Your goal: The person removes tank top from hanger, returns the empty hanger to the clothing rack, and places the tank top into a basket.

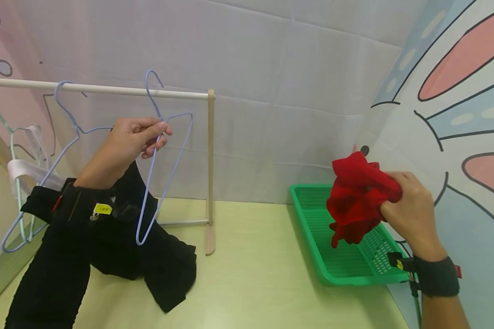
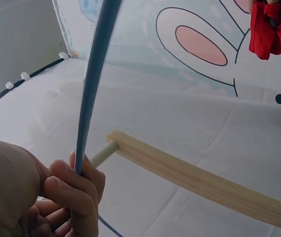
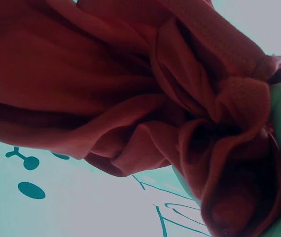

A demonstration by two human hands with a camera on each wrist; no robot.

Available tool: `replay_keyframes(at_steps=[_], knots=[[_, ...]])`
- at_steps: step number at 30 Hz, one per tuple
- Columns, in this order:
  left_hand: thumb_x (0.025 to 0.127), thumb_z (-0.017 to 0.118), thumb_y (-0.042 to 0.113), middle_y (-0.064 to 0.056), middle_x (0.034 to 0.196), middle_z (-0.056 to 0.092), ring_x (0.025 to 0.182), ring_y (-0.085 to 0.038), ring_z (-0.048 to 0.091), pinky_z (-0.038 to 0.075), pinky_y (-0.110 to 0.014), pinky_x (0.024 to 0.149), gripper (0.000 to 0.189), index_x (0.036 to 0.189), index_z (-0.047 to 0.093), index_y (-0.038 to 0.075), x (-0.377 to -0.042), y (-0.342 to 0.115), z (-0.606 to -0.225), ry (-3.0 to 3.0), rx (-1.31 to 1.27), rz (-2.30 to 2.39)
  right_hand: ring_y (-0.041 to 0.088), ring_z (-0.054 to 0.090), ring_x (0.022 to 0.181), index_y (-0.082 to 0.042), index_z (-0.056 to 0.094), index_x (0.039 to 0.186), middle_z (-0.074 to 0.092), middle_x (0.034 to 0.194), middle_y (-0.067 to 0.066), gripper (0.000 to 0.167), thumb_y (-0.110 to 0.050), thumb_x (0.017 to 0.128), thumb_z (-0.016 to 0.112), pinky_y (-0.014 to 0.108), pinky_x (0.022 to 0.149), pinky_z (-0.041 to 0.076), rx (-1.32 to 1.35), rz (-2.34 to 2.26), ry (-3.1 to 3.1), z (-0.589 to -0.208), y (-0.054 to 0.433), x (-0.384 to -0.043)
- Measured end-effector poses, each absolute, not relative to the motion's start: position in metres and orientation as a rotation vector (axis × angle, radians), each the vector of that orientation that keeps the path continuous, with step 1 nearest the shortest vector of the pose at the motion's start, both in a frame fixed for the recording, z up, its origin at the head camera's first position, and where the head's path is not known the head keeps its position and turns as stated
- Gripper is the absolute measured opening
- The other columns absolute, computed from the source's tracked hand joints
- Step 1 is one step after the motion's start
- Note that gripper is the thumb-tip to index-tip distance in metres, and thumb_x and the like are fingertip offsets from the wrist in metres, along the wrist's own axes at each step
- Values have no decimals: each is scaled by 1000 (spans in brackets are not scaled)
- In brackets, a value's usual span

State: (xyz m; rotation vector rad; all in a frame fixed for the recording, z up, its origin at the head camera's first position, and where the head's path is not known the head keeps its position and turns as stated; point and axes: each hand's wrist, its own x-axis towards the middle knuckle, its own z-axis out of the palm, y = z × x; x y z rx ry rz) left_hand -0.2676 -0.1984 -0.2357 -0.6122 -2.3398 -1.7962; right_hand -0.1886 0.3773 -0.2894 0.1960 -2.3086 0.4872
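Observation:
My left hand pinches a light blue wire hanger just below its hook, in front of the rail. In the left wrist view the curled fingers close round the hanger's blue wire. At the right, my right hand grips a bunched red cloth garment above a green plastic basket. Folds of the red garment fill most of the right wrist view; its exact kind cannot be told.
A white rail on a wooden post carries another blue hanger and a pale green hanger with white straps. Under my left arm hangs a black garment. Behind the table is a white curtain.

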Motion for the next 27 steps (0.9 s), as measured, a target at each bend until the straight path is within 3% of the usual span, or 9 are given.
replay_keyframes(at_steps=[11, 27], knots=[[112, 59, 37, -4, 81, 59, 65, -11, 50, 46, -22, 58, 40, 122, 69, 0, -271, -193, -236, -2363, -579, -1791, 50, 59, 97, 7, 67, 131, 65, 122, 31, 46, 6, 85, 71, 64, 76, 48, 175, 478, -2352, -295, 381, -186], [113, 56, 33, -2, 81, 60, 65, -11, 49, 45, -23, 57, 36, 121, 68, 0, -272, -193, -238, -2388, -539, -1775, 50, 59, 98, 7, 66, 131, 64, 122, 30, 45, 4, 87, 70, 65, 77, 50, 155, 474, -2408, -297, 380, -179]])
